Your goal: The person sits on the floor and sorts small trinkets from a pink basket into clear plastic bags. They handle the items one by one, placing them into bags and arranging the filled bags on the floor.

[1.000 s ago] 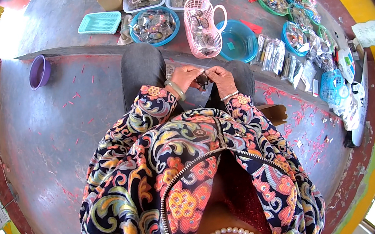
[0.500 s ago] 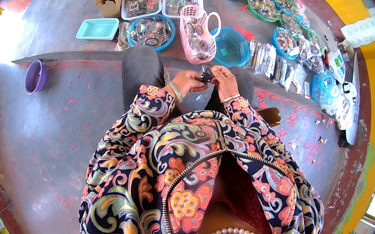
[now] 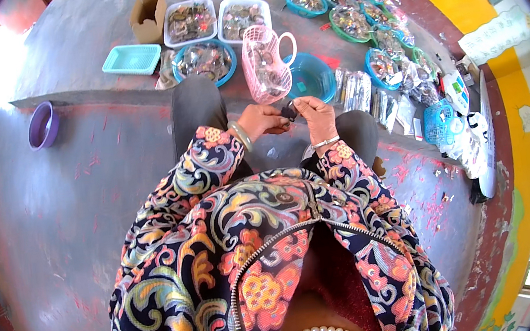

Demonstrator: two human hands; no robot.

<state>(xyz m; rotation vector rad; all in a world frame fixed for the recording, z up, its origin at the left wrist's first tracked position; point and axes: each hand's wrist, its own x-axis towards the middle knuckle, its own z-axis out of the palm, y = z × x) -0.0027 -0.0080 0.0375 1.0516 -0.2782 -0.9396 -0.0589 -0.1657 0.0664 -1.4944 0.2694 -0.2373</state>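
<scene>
A small dark item (image 3: 288, 110), too small to name, is held between my two hands above my lap. My left hand (image 3: 262, 120) pinches it from the left, fingers pressed together, a pale bangle on the wrist. On the other side my right hand (image 3: 317, 116) grips it between thumb and fingertips. Just beyond the hands stands a pink lattice basket (image 3: 253, 76) with a handle and small packed pieces inside. Beside it is a blue basin (image 3: 312, 79).
Two white tubs (image 3: 215, 12) and a blue bowl (image 3: 235, 62) hold small packed pieces. A turquoise tray (image 3: 131, 60), a cardboard box (image 3: 148, 17) and a purple basin (image 3: 43, 125) stand left. Several filled baskets (image 3: 349, 25) and plastic packets (image 3: 355, 90) lie right.
The view has shifted, so the surroundings sit further left and the near containers lower. Both hands still hold the small dark item, and its angle between the fingers has changed slightly.
</scene>
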